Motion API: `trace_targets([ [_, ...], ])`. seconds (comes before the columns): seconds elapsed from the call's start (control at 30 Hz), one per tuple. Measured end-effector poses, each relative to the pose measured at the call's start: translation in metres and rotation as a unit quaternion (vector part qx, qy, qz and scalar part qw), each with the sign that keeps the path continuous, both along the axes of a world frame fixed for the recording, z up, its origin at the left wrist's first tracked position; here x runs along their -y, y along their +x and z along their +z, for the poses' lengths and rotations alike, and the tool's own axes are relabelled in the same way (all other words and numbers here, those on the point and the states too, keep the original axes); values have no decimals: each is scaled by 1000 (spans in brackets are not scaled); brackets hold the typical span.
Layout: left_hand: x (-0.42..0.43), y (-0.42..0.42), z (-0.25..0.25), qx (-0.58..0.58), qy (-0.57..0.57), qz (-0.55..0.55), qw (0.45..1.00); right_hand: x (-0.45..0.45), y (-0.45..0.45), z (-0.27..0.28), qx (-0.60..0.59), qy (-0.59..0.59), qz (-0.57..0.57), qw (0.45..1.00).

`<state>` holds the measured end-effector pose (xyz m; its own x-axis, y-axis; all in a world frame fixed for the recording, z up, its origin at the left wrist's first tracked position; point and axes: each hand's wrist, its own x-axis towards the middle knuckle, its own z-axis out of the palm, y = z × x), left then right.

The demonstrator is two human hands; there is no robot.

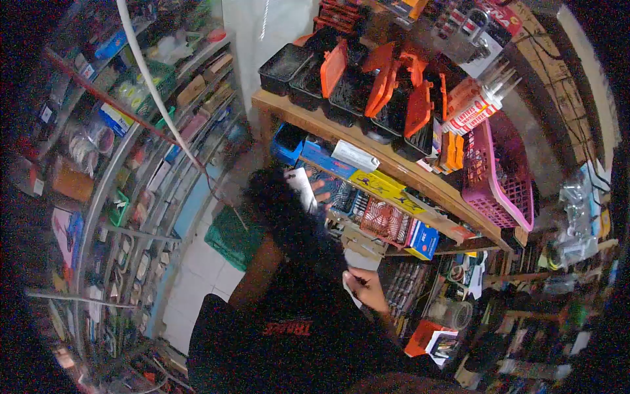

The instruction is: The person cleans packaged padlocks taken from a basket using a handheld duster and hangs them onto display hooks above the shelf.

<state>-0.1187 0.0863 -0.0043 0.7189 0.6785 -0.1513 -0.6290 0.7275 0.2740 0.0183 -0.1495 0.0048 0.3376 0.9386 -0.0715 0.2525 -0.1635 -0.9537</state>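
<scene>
Neither of my hands shows clearly in the head view. Directly before me is a person in a black shirt (295,348) with red lettering, dark hair (272,187) towards the shelves. One hand of that person (321,191) has its fingers around a white, flat object (302,188). The person's other hand (369,289) is lower right, fingers bent; what it holds, if anything, I cannot make out. A dim brownish patch lies at the bottom edge, too dark to identify.
A wooden shelf (308,118) carries black bins (284,67) with orange lids (335,67). A pink basket (493,174) and white nozzle tubes (474,108) stand at its right. Crowded shelves (108,223) line the left; a green basket (230,240) sits on the tiled floor (187,299).
</scene>
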Motion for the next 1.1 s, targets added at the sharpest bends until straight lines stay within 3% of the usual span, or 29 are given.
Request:
trace_targets([
  [0.07, 8, 4, 5, 185, -59, 19, 981, -3, -2, 10, -132, -81, -73, 985],
  [0.1, 11, 5, 4, 250, -70, 8, 966, 0, 0, 1, -76, -39, -28, 996],
  [0.17, 2, 14, -22, 210, 16, -31, 977, 4, 7, -21, 37, 47, 66, 996],
  [0.2, 0, 16, -27, 189, 59, -53, 979, 6, 8, -22, 18, 17, 39, 999],
  [0.3, 8, 9, -6, 147, -43, 12, 988, 7, 6, -17, -42, -71, -41, 996],
  [0.4, 6, 15, -42, 135, -69, 47, 987, 8, 9, -15, -66, -62, 63, 994],
  [0.43, 8, 18, -48, 104, -26, 22, 994, 7, 8, -13, -43, -37, 77, 995],
  [0.53, 7, 24, -52, -37, 93, 16, 995, 5, 4, -7, -108, -93, -73, 987],
  [0.67, 16, 22, -21, -138, 6, 45, 989, 22, 19, 0, 9, -72, 143, 987],
  [0.7, 10, 17, -37, 38, 23, 26, 999, 32, 26, 10, 59, -68, 175, 980],
  [0.73, 4, 12, -53, 207, 32, -23, 978, 40, 35, 37, 33, -56, 159, 985],
  [0.77, 2, 12, -55, 201, 26, -9, 979, 53, 45, 64, 5, -46, 142, 989],
  [0.8, 2, 11, -58, 194, 17, 4, 981, 72, 61, 76, 13, -98, 56, 993],
  [0.83, 5, 7, -44, 178, -9, 16, 984, 85, 78, 81, 38, 25, 4, 999],
  [0.87, 9, 3, -28, 163, -35, 27, 986, 98, 95, 93, 67, 53, -88, 992],
  [0.9, 10, 3, -17, 150, -58, 37, 986, 116, 123, 89, 108, 39, -189, 975],
  [0.93, 5, 4, -22, 142, -46, 27, 988, 100, 115, 127, 87, 58, -286, 952],
  [0.97, 0, 4, -35, 135, -34, 17, 990, 76, 102, 147, 20, 97, -460, 882],
  [1.0, -6, 5, -48, 127, -20, 8, 992, 99, 144, 141, 189, 71, -379, 903],
  [1.03, -10, 8, -63, 135, -17, 3, 991, 89, 144, 145, 81, 142, -479, 863],
  [1.1, -18, 11, -85, 143, -10, -9, 990, 87, 168, 161, 74, 168, -446, 876],
])
